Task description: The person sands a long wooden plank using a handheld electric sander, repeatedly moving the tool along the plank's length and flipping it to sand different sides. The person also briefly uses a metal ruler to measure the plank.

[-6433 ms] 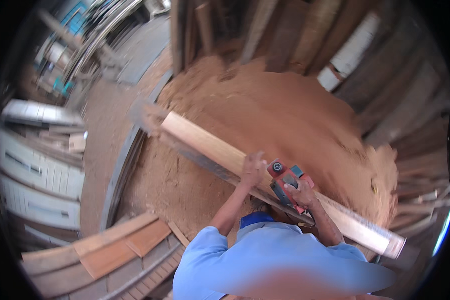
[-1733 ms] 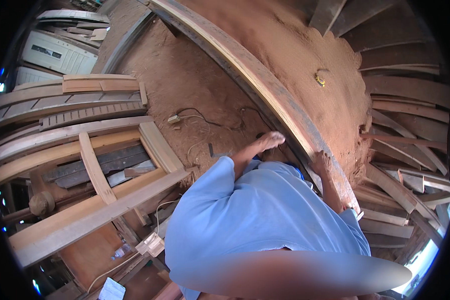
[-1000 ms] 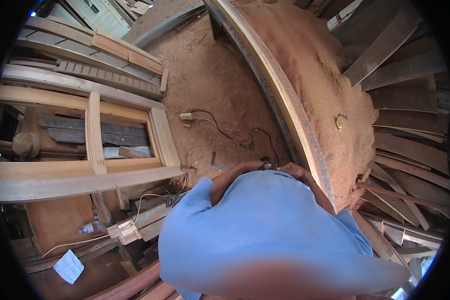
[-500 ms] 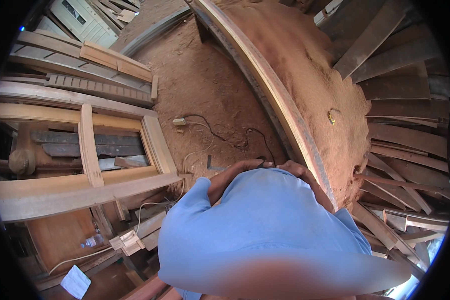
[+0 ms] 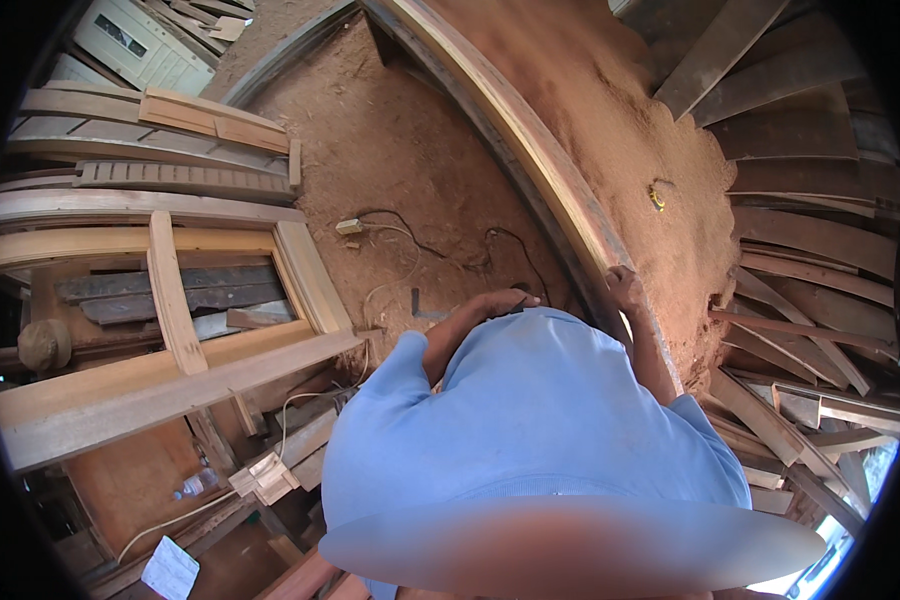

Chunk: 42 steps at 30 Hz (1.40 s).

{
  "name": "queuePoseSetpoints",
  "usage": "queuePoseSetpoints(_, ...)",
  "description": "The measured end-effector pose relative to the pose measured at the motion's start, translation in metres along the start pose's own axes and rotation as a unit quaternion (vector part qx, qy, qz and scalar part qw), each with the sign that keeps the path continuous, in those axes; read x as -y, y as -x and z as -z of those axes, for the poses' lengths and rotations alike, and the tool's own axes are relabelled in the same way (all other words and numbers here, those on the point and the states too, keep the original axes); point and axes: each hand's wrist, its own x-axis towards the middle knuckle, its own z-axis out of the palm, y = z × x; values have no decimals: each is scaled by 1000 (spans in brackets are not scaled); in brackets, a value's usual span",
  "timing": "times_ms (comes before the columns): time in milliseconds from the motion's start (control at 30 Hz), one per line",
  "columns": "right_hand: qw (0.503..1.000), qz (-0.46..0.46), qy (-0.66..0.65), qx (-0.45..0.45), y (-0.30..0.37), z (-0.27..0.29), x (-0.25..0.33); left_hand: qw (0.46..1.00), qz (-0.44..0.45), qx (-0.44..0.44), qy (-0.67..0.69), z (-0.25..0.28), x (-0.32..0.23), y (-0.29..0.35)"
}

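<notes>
Wooden beam (image 5: 545,165) under bent fingers of right hand (image 5: 625,288), gripping or just resting unclear; moments ago that hand sat by the left hand (image 5: 505,301), now they work apart. Left's hold hidden near blue shirt (image 5: 530,420). Beam follows sawdust heap (image 5: 610,150), left edge.

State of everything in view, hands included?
Long plank, bare pale wood
Right hand, fingers bent on the plank
Left hand, partly hidden by blue shirt, grip unclear
Clear bottle, lying on its side
Socket box, on the ground
L-shaped square, flat on the ground
Yellow-and-black object, on sawdust
</notes>
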Motion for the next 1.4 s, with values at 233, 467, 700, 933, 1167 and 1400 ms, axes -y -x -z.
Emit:
queuePoseSetpoints(233,988,28,132,69,21,7,-105,924,16,-262,-277,2,70,-24)
queuePoseSetpoints(467,976,-24,149,156,47,2,-158,850,34,-420,-316,-2,216,9)
queuePoseSetpoints(700,964,66,163,201,26,-24,-225,860,42,-507,46,-113,275,8)
queuePoseSetpoints(933,918,52,287,268,19,-6,-186,820,104,-555,100,-198,320,4)
queuePoseSetpoints(1167,899,54,336,276,21,4,-163,785,55,-608,106,-163,278,-11)
queuePoseSetpoints(1400,908,133,326,226,-10,-13,-220,785,65,-611,84,-156,272,-4)
